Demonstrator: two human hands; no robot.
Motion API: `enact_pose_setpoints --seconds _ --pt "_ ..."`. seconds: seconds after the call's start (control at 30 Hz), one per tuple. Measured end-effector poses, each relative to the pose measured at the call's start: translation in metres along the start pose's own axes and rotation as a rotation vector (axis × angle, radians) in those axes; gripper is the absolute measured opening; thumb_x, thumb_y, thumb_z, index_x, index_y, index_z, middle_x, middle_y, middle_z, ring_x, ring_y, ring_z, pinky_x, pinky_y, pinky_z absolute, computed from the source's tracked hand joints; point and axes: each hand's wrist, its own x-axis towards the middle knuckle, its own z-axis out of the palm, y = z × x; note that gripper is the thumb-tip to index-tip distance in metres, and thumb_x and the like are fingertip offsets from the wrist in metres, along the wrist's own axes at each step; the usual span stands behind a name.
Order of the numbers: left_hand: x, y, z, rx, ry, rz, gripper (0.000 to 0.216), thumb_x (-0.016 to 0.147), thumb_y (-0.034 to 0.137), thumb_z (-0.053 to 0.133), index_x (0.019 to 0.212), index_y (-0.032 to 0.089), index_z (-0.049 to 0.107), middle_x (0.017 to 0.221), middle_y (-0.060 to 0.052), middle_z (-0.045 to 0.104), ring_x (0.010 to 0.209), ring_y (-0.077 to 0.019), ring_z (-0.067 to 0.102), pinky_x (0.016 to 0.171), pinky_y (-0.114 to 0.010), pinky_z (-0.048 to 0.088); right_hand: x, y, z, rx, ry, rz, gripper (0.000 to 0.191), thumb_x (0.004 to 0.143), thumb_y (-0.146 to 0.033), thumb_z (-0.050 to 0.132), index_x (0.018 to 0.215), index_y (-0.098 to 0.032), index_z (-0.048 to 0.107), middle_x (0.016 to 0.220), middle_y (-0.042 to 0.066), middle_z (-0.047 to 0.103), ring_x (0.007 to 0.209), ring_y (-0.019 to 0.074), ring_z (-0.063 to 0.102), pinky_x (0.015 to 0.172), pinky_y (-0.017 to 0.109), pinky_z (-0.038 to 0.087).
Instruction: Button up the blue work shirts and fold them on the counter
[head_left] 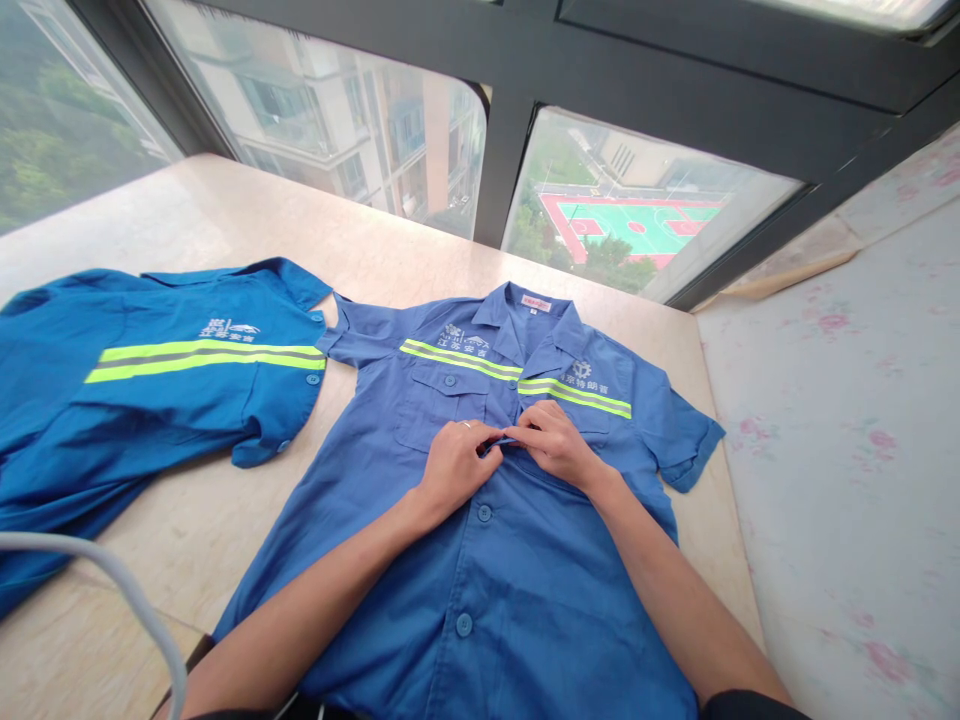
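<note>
A blue short-sleeved work shirt (390,560) lies front side up before me, its collar toward the window. Yellow-green reflective stripes and white lettering cross its chest. Both hands meet at the front placket, just below the stripe. My left hand (459,462), with a ring on one finger, pinches the placket edge. Opposite it, my right hand (553,442) grips the cloth with thumb and forefinger. The fabric is slightly lifted between them, and any button there is hidden by my fingers. Lower on the placket show two blue buttons, the nearer button (464,625) and one above it.
A second blue work shirt (172,400) lies crumpled at the left, touching the first shirt's sleeve. Both rest on a beige stone sill (202,220) under a dark-framed window (502,180). Flowered wallpaper (840,450) borders the right. A grey cable (127,580) curves at lower left.
</note>
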Motion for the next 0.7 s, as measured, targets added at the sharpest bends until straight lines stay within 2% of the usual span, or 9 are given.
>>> enact_pose_setpoints --seconds 0.27,0.5,0.7 --pt "-0.0016 -0.0022 0.0045 -0.102 0.091 0.022 0.026 0.076 0.009 0.063 0.096 0.021 0.075 0.093 -0.003 0.073 0.079 -0.0162 0.064 0.082 -0.031 0.048 -0.0016 0.0003 -0.0011 -0.017 -0.028 -0.012 0.022 0.096 -0.014 0.049 0.103 -0.02 0.069 0.083 0.006 0.06 0.081 0.019 0.049 0.076 0.034 0.04" --pt "-0.0004 -0.0024 0.0038 -0.115 0.076 0.019 0.024 0.077 0.009 0.064 0.094 0.02 0.076 0.087 -0.003 0.074 0.079 -0.0174 0.065 0.079 -0.032 0.049 -0.0007 0.0003 -0.0012 -0.015 -0.022 -0.005 0.02 0.095 -0.014 0.049 0.101 -0.019 0.068 0.084 0.006 0.06 0.082 0.0195 0.05 0.076 0.035 0.041" --pt "0.0004 -0.0037 0.0037 -0.132 0.065 0.004 0.018 0.081 0.012 0.066 0.091 0.022 0.077 0.091 -0.003 0.076 0.086 -0.0198 0.068 0.083 -0.035 0.049 -0.001 0.0006 0.0013 0.007 -0.024 0.031 0.021 0.096 -0.016 0.048 0.102 -0.019 0.068 0.086 0.006 0.061 0.083 0.0197 0.05 0.078 0.035 0.041"
